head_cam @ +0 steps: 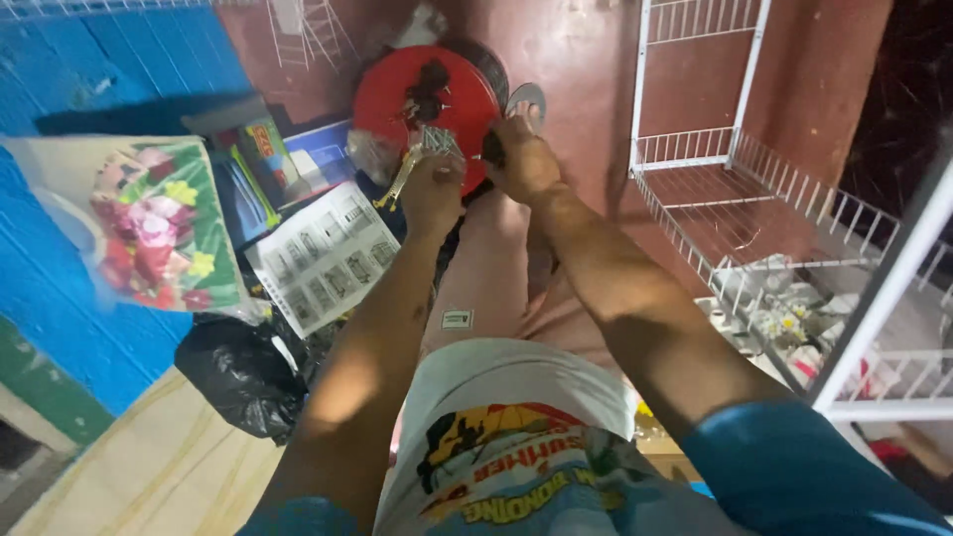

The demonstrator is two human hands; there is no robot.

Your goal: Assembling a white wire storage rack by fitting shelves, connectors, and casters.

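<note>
**Over the red lid, hands on the fasteners**

Above my knees, both hands meet at the near edge of the round red lid [427, 94] lying on the floor. My left hand [434, 189] is clenched around a bunch of silvery screws [438, 140], with a yellowish flat wrench [399, 179] sticking out beside it. My right hand [523, 159] pinches a small dark part [492, 149] against the lid's rim. To my right, the white wire rack [754, 189] stands partly built, shelves in place, and more white frame pieces lie near. The instruction sheet [323, 253] is spread open at my left. Judging by that, assembly looks midway: hardware is unfitted yet.
</note>
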